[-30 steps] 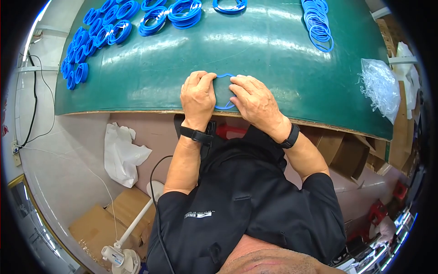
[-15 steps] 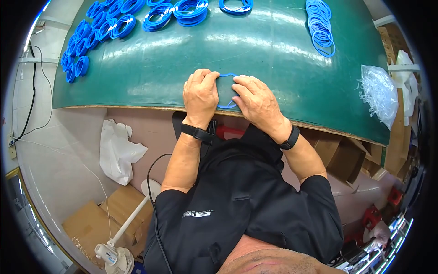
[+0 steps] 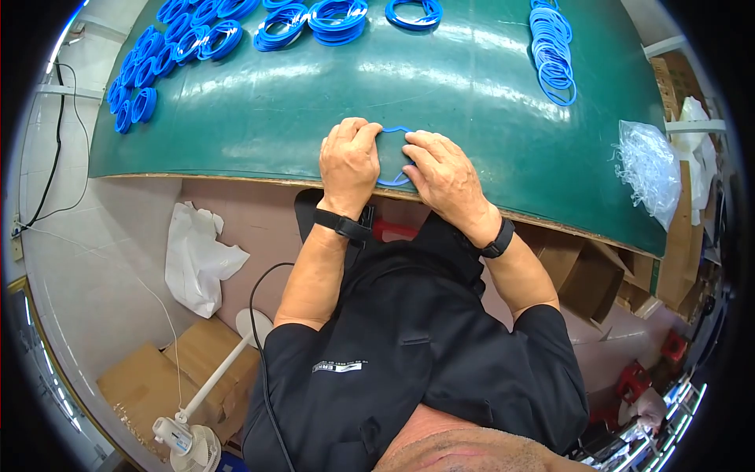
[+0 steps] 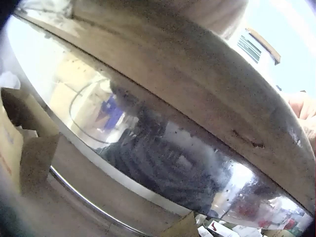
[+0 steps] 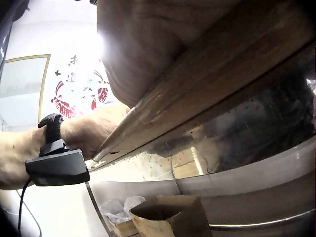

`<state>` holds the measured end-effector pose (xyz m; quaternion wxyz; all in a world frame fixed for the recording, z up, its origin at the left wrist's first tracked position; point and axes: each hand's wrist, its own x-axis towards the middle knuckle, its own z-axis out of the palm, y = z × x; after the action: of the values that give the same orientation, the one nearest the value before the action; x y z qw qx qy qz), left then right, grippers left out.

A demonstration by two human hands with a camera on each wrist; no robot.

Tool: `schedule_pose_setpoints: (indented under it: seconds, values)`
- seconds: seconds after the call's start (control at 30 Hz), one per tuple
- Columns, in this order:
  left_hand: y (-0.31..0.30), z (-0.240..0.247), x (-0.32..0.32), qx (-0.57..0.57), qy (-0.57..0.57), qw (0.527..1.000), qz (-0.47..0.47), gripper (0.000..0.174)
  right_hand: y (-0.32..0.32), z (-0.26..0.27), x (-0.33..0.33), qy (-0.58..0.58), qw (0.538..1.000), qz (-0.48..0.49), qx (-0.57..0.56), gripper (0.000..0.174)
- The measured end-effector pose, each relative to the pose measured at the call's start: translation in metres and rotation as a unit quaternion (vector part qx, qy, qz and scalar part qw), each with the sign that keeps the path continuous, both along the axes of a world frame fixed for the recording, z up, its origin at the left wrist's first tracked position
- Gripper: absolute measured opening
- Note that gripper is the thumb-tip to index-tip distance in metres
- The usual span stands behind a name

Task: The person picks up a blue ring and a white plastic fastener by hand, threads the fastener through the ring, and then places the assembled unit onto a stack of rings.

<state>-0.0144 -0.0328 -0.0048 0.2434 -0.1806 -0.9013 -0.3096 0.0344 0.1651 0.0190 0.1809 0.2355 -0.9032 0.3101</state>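
Note:
A thin blue ring point(image 3: 395, 129) lies between the two hands in the head view, close over the green table near its front edge. My left hand point(image 3: 350, 164) grips its left side with curled fingers. On its right side, my right hand point(image 3: 443, 175) pinches it between thumb and fingers. Only the upper and lower arcs of the ring show; its sides are hidden by the hands. In the left wrist view the table's edge point(image 4: 187, 89) blocks most of the work. The right wrist view shows part of the left hand point(image 5: 94, 129) past the table edge.
Many bundles of blue rings point(image 3: 338, 23) stand along the far left of the green table point(image 3: 299, 118). A long overlapping row of rings point(image 3: 552, 47) lies at the back right. A clear plastic bag point(image 3: 649, 165) sits at the right edge. Cardboard boxes point(image 3: 586, 275) stand below.
Both hands keep their hold on the blue ring with hardly any movement. The head view has shifted slightly, so the table and bundles appear a little displaced.

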Motion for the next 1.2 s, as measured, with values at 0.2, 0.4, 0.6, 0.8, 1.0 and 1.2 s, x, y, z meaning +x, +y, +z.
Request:
schedule_pose_setpoints:
  seconds: [0.2, 0.4, 0.6, 0.8, 1.0, 1.2]
  values:
    - [-0.001, 0.000, 0.001, -0.017, -0.001, 1.000, -0.008, 0.014, 0.000, 0.000, 0.000, 0.003, 1.000, 0.001, -0.001, 0.032]
    - [0.001, 0.004, 0.002, -0.004, 0.007, 1.000, -0.010, 0.010, -0.001, 0.001, 0.001, 0.013, 1.000, -0.003, 0.007, 0.031]
    - [-0.001, 0.004, 0.001, 0.010, 0.002, 1.000, -0.011, 0.010, -0.001, -0.001, 0.001, 0.024, 0.999, -0.007, 0.020, 0.032]
    - [-0.003, 0.003, -0.001, 0.041, 0.005, 0.999, -0.016, 0.012, -0.001, 0.006, 0.007, 0.036, 0.999, 0.012, 0.019, 0.035]
    - [-0.002, 0.002, -0.001, 0.072, 0.028, 0.997, -0.001, 0.014, -0.010, 0.015, 0.024, 0.042, 0.995, 0.073, 0.046, 0.038]
    - [-0.004, 0.000, -0.001, 0.083, 0.015, 0.996, -0.002, 0.012, -0.010, -0.001, 0.034, 0.042, 0.995, 0.076, 0.057, 0.032]
